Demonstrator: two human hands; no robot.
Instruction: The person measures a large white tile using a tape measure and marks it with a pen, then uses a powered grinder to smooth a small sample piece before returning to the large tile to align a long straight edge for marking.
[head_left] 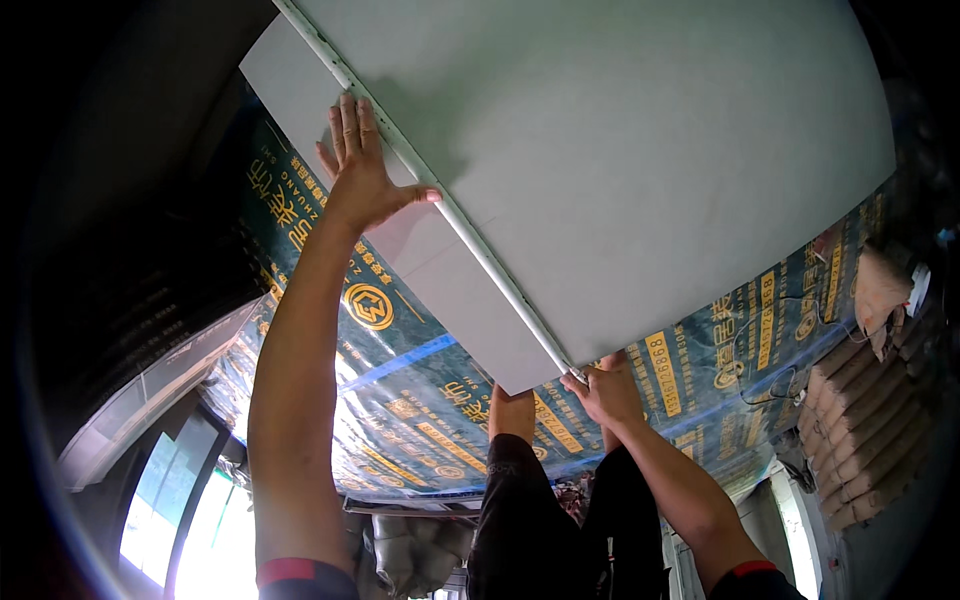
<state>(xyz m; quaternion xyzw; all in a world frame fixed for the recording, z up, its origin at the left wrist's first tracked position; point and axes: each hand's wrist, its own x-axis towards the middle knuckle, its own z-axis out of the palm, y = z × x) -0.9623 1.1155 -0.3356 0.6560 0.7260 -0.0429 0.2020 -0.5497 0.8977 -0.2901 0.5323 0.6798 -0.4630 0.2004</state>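
Note:
A large pale grey flat board [680,160] fills the upper part of the head view. Across it slants a long, narrow white bar [490,262], leaving a strip of board on its left side. My left hand [362,182] lies with fingers stretched out, the fingertips against the bar and the thumb resting on it. At the bar's near end, by the board's edge, the fingers of my right hand [610,395] are closed. Something small shows at their tips, too small to name. The board's near corner hides part of one of my legs.
Dark green protective sheeting [400,440] with gold printing covers the floor, crossed by blue tape [400,362]. Stacked brown sacks [860,430] stand at the right, with a crumpled brown bag [880,290] and thin cables nearby. A bright opening [215,540] is at the lower left.

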